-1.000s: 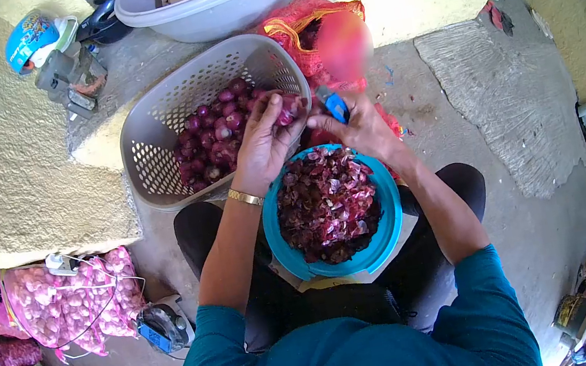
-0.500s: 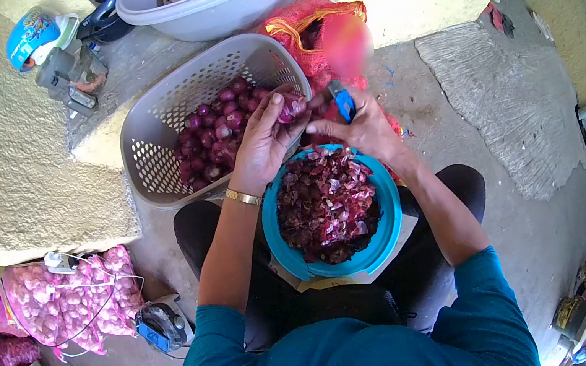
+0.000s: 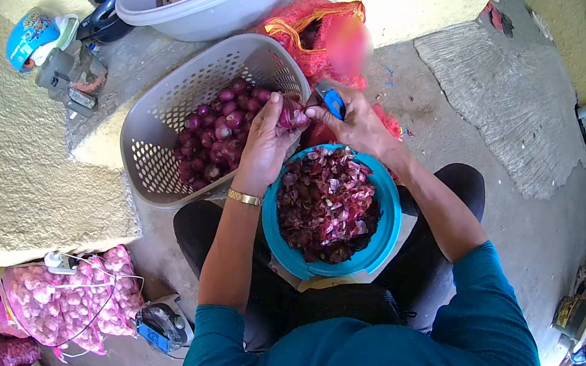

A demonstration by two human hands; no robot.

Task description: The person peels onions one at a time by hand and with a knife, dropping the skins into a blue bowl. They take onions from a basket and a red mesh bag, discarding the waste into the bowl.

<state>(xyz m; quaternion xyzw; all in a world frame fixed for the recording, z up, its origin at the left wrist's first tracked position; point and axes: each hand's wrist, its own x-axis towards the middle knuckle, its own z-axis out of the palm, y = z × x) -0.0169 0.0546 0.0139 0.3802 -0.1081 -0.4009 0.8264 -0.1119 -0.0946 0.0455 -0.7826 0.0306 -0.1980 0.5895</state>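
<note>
My left hand is closed around a red onion above the rim of the grey basket. Curled around a blue-and-grey cutter, my right hand has its thumb at the onion's right side. The cutter's blade is hidden. Below both hands, a turquoise tub holds a heap of onion skins. Several red onions lie in the grey perforated basket at the left.
Behind the basket, a large pale basin stands on a raised ledge. A red mesh sack sits beside the basket. At left are a pink net bag of bulbs and a scale-like device.
My right hand has come left and closer to the onion, its thumb now meeting it. The cutter has tilted and shifted left. My left hand stays nearly in place.
</note>
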